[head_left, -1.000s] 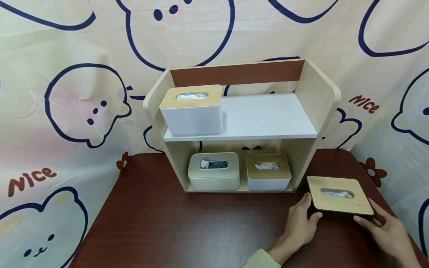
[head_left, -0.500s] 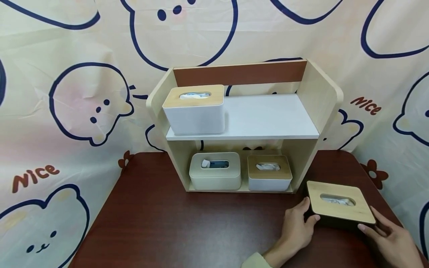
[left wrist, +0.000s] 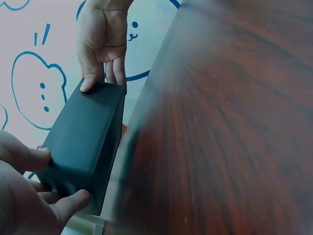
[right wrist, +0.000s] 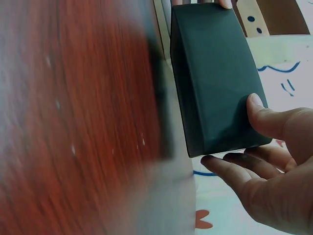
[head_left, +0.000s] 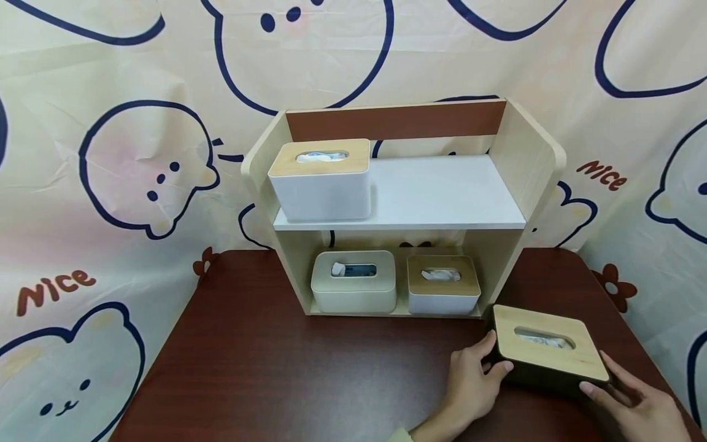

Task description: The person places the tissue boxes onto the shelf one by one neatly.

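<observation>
A black tissue box with a pale wooden lid point(head_left: 530, 359) is held at its two ends, to the right of a small shelf unit. On its left end, my left hand point(head_left: 469, 383) grips the side with thumb and fingers. My right hand point(head_left: 643, 399) holds the opposite end, thumb on the front face. In the left wrist view the box's dark side point(left wrist: 80, 127) shows between both hands. The right wrist view has its underside edge apart from the tabletop, with the right hand point(right wrist: 274, 181) at the near end. White tissue shows in the lid slot.
The two-tier shelf point(head_left: 453, 190) stands at the back of the dark wooden table point(head_left: 309, 380). A large white tissue box point(head_left: 326, 196) sits on its upper tier at left. Below are a cream box point(head_left: 353, 294) and a smaller wood-lidded box point(head_left: 444, 301).
Both hands have brought the black tissue box nearer to me, then a little to the left. It has turned slightly, its right end now closer to me. The boxes on the shelf stay put.
</observation>
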A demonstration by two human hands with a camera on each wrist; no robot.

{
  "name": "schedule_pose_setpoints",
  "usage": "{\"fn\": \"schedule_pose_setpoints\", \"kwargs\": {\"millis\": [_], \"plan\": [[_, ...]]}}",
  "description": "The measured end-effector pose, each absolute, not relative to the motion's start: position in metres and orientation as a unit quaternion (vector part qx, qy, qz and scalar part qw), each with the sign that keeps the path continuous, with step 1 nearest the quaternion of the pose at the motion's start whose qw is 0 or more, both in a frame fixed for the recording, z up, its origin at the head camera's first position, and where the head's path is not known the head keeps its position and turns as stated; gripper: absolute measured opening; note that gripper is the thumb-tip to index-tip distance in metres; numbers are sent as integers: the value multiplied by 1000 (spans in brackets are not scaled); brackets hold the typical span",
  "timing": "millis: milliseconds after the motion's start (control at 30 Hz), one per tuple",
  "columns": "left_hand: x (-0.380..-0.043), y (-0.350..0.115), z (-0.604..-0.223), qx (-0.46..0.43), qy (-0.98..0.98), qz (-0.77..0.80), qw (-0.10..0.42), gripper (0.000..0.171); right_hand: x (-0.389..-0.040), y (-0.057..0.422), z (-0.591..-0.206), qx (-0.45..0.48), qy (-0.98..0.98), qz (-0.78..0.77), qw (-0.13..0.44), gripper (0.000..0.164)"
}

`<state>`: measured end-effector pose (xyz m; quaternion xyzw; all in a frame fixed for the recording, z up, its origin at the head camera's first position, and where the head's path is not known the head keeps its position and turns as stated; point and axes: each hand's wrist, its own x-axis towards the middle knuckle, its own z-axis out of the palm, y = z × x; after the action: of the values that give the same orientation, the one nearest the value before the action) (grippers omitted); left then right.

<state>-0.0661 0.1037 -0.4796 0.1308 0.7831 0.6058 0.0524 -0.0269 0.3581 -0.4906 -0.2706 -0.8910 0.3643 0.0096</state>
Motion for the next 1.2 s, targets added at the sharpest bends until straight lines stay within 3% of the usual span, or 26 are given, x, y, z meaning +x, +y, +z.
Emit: {"fn": "schedule_pose_setpoints", "kwargs": {"millis": [500,800,1200], "plan": [[-51,52,-462,107,766,631,67,62,-19,317,-483,-211,-898,384,36,82],[-50,22,-457,107,760,639,51,63,-16,286,-471,-144,-908,377,110,77],[-49,-18,-449,85,766,637,26,65,-27,249,-469,-54,-879,460,110,76]]}}
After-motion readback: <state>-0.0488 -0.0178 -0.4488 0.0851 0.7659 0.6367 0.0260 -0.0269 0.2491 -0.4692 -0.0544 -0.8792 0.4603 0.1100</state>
